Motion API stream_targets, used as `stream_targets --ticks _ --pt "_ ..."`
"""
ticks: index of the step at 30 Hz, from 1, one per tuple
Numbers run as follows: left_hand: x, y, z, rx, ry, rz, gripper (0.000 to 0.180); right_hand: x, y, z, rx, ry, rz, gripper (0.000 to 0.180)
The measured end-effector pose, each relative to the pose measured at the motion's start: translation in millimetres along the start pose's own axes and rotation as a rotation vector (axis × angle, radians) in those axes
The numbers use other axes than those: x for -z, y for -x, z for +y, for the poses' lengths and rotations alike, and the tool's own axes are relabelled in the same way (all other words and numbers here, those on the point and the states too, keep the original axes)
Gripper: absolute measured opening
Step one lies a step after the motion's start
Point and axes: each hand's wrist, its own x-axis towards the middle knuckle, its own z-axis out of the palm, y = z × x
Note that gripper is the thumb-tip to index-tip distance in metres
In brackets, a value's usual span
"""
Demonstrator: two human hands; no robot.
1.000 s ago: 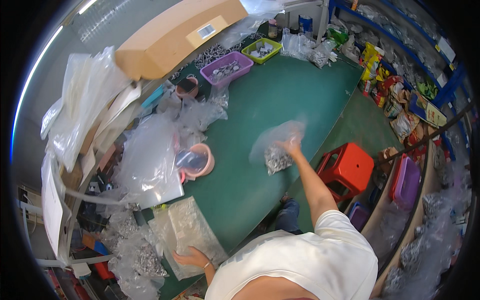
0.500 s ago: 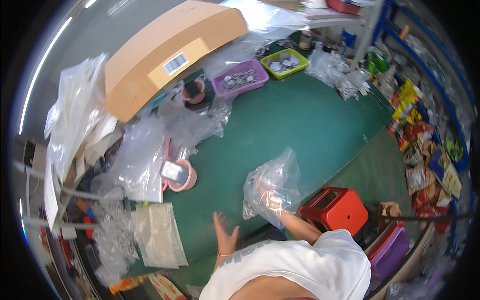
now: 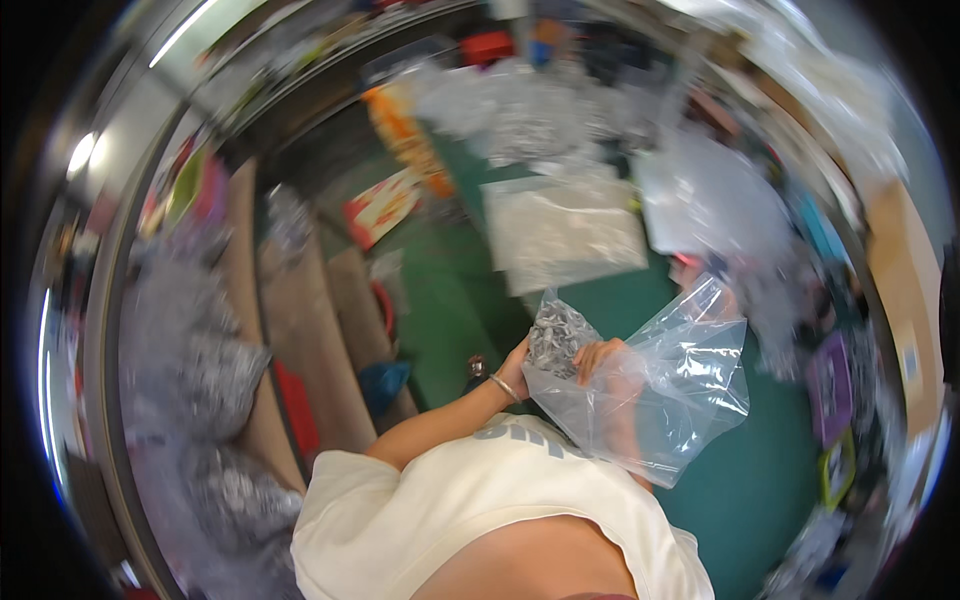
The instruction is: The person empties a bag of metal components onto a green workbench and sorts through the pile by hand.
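In front of my body I hold a clear plastic bag (image 3: 690, 390), with a clump of small silvery pieces (image 3: 558, 338) bunched at its left end. My left hand (image 3: 514, 370), a bracelet at its wrist, is closed on the left side of the clump, its fingertips partly hidden behind it. My right hand (image 3: 603, 362) reaches across from the right, its wrist and forearm seen through the clear film. Its fingers are curled against the silvery pieces. The loose, wide part of the bag spreads out to the right over the green tabletop (image 3: 745, 500).
Flat plastic bags (image 3: 565, 230) lie on the table just beyond my hands. Past them is a heap of crumpled clear bags (image 3: 540, 110). On the right are a purple tray (image 3: 830, 388), a lime-green tray (image 3: 838, 468) and a cardboard box (image 3: 905, 300). Brown boards (image 3: 315, 300) stand at left.
My view has swung left, so the table's left end now lies ahead. My left hand, spread and bare before, has closed on the bag. The bag with my right hand has come along.
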Motion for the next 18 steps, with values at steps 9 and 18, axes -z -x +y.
stream_targets --ticks 9,18 --pt "86.4 85.9 182.4 -0.389 0.433 -0.121 0.061 -151.4 -124.0 163.4 -0.232 -0.011 -0.192 0.030" --pt "117.9 81.9 348.5 -0.572 0.462 0.021 0.054 -209.1 -297.1 292.9 -0.275 -0.253 -0.134 0.024"
